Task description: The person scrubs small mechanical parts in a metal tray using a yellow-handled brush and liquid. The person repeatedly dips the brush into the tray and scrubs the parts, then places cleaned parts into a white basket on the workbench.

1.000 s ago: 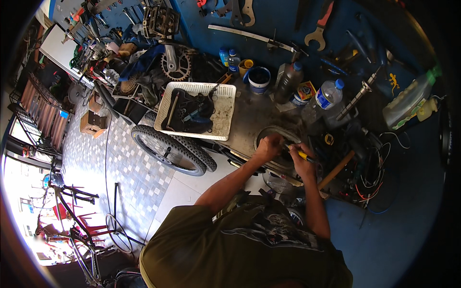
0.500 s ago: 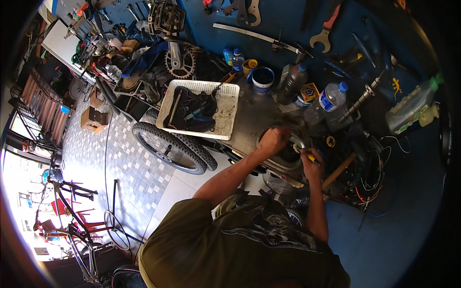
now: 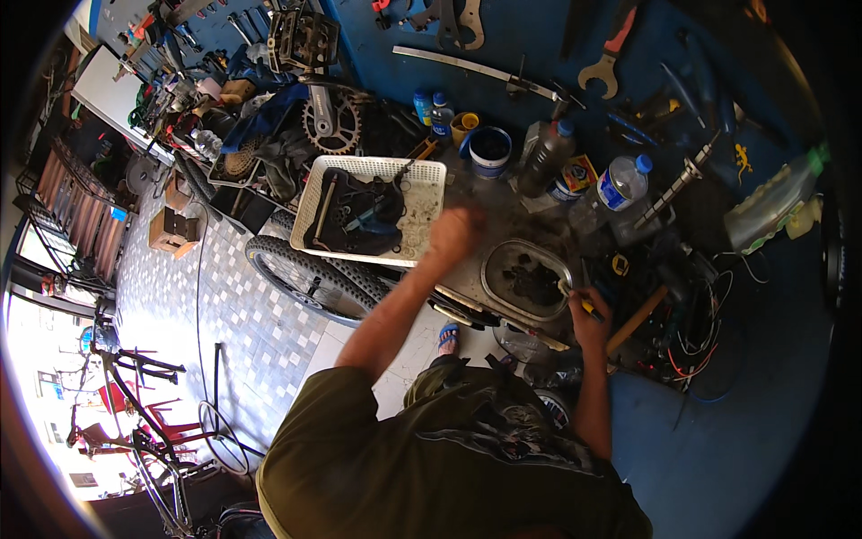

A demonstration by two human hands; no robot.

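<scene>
My left hand (image 3: pixel 456 236) hangs over the workbench beside the right edge of a white plastic basket (image 3: pixel 424 208). Motion smears its fingers, so its grip is unclear. Lower right on the bench lies an oval metal tray (image 3: pixel 488 289) with small dark parts (image 3: pixel 525 277) and dark residue in it. At the tray's right rim, my right hand (image 3: pixel 593 325) is closed on a tool with a yellow-and-black handle (image 3: pixel 591 310). Its pale end points toward the tray; its exact kind is not clear. A dark cloth or bag with tools (image 3: pixel 359 216) lies in the basket.
Behind the tray stand a blue-and-white tub (image 3: pixel 490 154), a dark bottle (image 3: pixel 549 157) and a clear bottle with a blue cap (image 3: pixel 622 184). A wooden handle (image 3: pixel 639 319) and loose cables lie right of my right hand. Bicycle tyres (image 3: pixel 301 286) stand below the basket.
My left hand has moved left and up, away from the tray toward the basket, uncovering the tray's inside. My right hand stays by the tray rim, slightly lower, still holding the yellow-and-black-handled tool.
</scene>
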